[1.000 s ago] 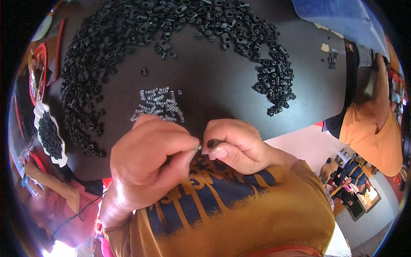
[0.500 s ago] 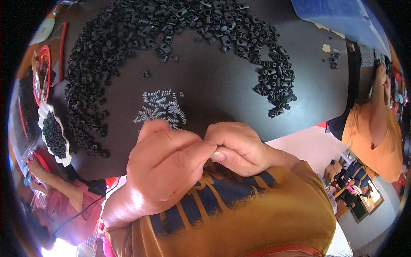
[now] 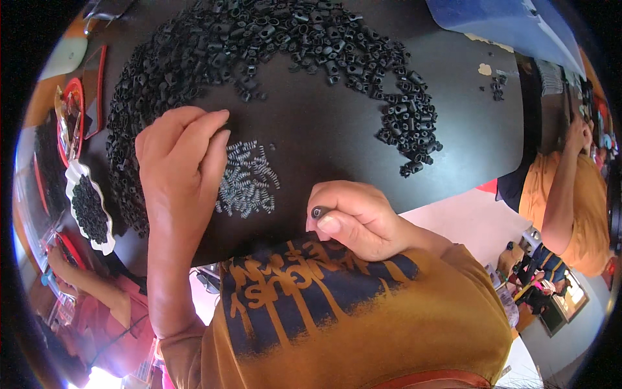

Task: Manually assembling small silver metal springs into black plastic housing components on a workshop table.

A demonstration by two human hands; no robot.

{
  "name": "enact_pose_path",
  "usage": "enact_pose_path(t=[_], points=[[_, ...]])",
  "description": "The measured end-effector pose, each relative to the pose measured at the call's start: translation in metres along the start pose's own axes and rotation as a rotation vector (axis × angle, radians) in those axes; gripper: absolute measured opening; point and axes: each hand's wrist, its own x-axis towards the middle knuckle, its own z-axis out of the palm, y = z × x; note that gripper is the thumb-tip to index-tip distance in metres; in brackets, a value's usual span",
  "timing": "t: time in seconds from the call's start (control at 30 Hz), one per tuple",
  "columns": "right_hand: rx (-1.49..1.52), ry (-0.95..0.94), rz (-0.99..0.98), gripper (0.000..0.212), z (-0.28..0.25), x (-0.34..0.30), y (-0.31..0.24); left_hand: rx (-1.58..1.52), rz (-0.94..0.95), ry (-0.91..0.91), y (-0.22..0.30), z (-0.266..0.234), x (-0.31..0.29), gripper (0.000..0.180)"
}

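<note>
My right hand (image 3: 353, 219) pinches a small black plastic sleeve (image 3: 319, 212) between thumb and forefinger. Its round end faces up and shows a pale ring inside; whether that is a spring I cannot tell. My left hand (image 3: 178, 152) hovers at the upper left of a loose pile of small metal springs (image 3: 249, 181). Thumb and forefinger of that hand are slightly apart, and nothing shows between them. Just beyond its fingertips spreads a wide heap of black plastic sleeves (image 3: 194, 61), curving across the dark table (image 3: 311, 129).
A white scalloped dish (image 3: 109, 243) of small black pieces sits at the left, near a red-rimmed tray (image 3: 81, 107). At the far right are a blue translucent bin (image 3: 492, 23) and a few black bits (image 3: 498, 87). People sit at both sides, one in an orange shirt (image 3: 580, 220).
My left hand has left the right one and moved up and left, uncovering the springs. My right hand stays near its place, and the black sleeve in it now shows.
</note>
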Motion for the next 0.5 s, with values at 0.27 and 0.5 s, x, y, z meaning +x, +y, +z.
enact_pose_path(t=[0.27, 0.5], points=[[-0.004, -0.015, -0.011, 0.015, -0.001, 0.0, -0.002, 0.139, 0.072, -0.066, -0.006, 0.005, 0.006, 0.017], [0.003, -0.026, -0.01, 0.016, -0.003, 0.0, -0.001, -0.601, -0.154, -0.244, 0.037, -0.014, -0.009, 0.017]])
